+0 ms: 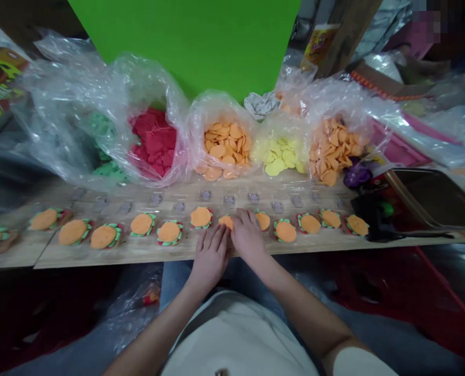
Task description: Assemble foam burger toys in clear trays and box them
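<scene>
As the open left hand (211, 256) and open right hand (248, 236) rest their fingertips on it, the orange felt disc (226, 221) lies on the desk (110, 258), light and soft, best pinched at its edge.

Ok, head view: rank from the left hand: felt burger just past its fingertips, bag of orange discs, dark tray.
From the left hand:
1. Felt burger, just beyond the fingertips.
2. Bag of orange discs, back centre.
3. Dark tray, far right.
</scene>
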A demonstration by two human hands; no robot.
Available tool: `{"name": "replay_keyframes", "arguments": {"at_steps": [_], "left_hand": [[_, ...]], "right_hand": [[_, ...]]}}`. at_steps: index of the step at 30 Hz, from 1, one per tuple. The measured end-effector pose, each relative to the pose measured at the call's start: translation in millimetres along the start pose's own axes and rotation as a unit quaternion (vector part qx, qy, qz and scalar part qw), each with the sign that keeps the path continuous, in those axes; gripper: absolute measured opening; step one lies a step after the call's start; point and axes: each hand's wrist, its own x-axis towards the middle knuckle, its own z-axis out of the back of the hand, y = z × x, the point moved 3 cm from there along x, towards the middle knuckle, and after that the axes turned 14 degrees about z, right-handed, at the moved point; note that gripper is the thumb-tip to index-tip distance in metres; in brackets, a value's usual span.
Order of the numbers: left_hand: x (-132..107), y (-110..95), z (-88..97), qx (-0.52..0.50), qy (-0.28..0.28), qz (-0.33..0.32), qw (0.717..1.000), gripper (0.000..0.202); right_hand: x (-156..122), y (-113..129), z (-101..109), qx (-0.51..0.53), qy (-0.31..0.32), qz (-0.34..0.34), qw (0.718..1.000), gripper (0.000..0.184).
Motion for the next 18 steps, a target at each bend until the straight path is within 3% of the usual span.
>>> {"name": "replay_keyframes", "arguments": {"at_steps": [7,13,18], "left_hand": [[-1,1,-0.5,0.004,0.005,0.001,1.000,0.047],[-1,1,1.3,-0.001,-0.005,-0.009,1.000,0.045],[3,1,4.1,0.000,-0.003,0.000,1.000,0.046]], "right_hand": [[3,-2,-2,0.080,-0.009,0.022,0.996,0.016],[8,-17,-7,0.044,0.002,0.014,0.999,0.025],[0,-18,9,-0.008,-0.008,0.010,1.000,0.026]]}}
